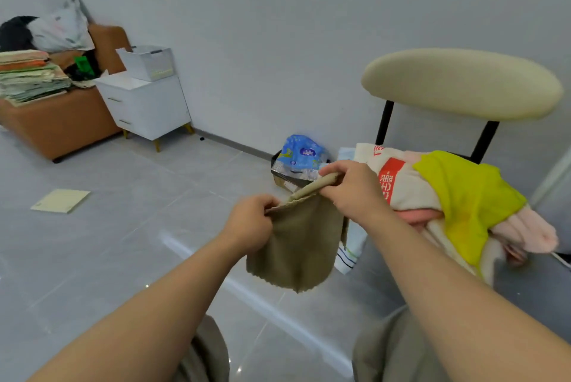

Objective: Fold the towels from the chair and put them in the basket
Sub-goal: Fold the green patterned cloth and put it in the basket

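Pinching top edge of tan towel (296, 245) mid-frame with left hand (250, 224) and right hand (349, 187), arms stretched forward. Can't see chair (460, 82) seat at right, buried under pile (448, 196).

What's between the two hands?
The tan towel: its top edge runs from the left hand to the right hand, the rest hanging below. Head view.

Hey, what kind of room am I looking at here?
Probably a living space in a home: a brown upholstered sofa, a white two-drawer cabinet, and a cream-backed chair piled with colourful towels.
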